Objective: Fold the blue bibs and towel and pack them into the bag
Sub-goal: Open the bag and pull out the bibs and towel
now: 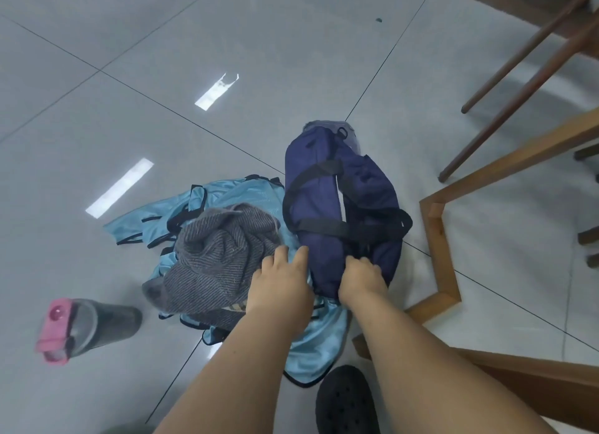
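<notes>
On the grey tiled floor (129, 76), the navy blue fabric duffel bag with black straps (324, 190) lies just beyond the 2 hands. The right hand (363, 279) clenches the bag's near end, while the left hand (278, 281) rests with straight, relaxed fingers where the bag meets the crumpled grey striped towel (220, 255). The towel sits on the heap of light blue bibs with black trim (227, 193), which spreads beneath both forearms. The towel hides how many bibs there are, the right fingertips sink into the bag's fabric, and I cannot tell whether the bag's zip is open.
</notes>
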Demonstrator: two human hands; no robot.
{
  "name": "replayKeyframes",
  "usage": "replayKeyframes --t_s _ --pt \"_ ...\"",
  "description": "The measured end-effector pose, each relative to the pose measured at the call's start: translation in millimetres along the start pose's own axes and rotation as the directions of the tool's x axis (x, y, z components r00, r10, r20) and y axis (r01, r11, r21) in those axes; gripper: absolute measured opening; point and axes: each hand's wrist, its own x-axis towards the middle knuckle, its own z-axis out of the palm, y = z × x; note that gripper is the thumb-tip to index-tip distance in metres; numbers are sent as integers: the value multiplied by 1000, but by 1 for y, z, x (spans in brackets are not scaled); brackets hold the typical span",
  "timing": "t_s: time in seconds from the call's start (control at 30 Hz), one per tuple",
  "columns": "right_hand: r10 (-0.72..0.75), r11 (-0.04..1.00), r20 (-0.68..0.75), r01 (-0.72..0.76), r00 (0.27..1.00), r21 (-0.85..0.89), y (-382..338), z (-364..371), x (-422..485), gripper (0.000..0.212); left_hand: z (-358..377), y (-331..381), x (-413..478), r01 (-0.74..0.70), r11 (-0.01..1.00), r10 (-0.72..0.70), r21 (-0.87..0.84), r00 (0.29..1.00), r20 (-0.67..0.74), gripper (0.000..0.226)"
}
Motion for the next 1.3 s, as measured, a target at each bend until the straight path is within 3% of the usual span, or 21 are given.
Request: replayKeyframes --t_s 0.13,0.2,0.33,0.47,0.6,0.8,0.93,0.97,1.07,1.13,1.23,1.3 --pt "30 999 -196 -39 980 -38 0 4 -11 27 -2 -5 -1 -9 1000 10 -13 999 39 66" --pt "58 998 -357 -40 932 56 0 -5 -18 29 -7 -8 0 -4 999 6 -54 999 35 66" --pt "125 942 -663 122 738 313 -14 -52 -41 34 -24 -1 2 -7 949 -19 -317 997 -79 63" --pt "100 884 -827 332 554 329 -29 -117 -75 37 -51 26 -9 -36 735 -115 -677 978 -177 52" --pt "138 840 -877 415 459 349 -44 -170 -127 39 -100 46 -32 -40 505 -261 -862 945 -197 44" --pt "19 772 -894 561 447 297 -58 -196 -220 39 -190 58 -88 -41 379 -322 -924 931 -173 50" --pt "-52 698 -929 679 367 229 -57 -220 -274 38 -224 46 -112 27 275 -397 -961 914 -88 89" --pt "-70 672 -940 712 333 202 -57 -227 -288 39 -229 41 -116 65 242 -403 -968 914 -40 90" --pt "-149 574 -963 813 226 102 -54 -252 -327 43 -260 46 -170 146 133 -360 -980 929 90 59" --pt "-180 513 -970 857 162 48 -49 -268 -352 43 -270 47 -199 175 52 -356 -983 923 145 50" --pt "-199 441 -974 898 110 11 -36 -284 -385 40 -280 50 -228 87 -79 -375 -993 920 110 32" --pt "-222 400 -967 916 122 24 -25 -291 -406 40 -289 54 -243 -19 -102 -427 -995 904 26 23"
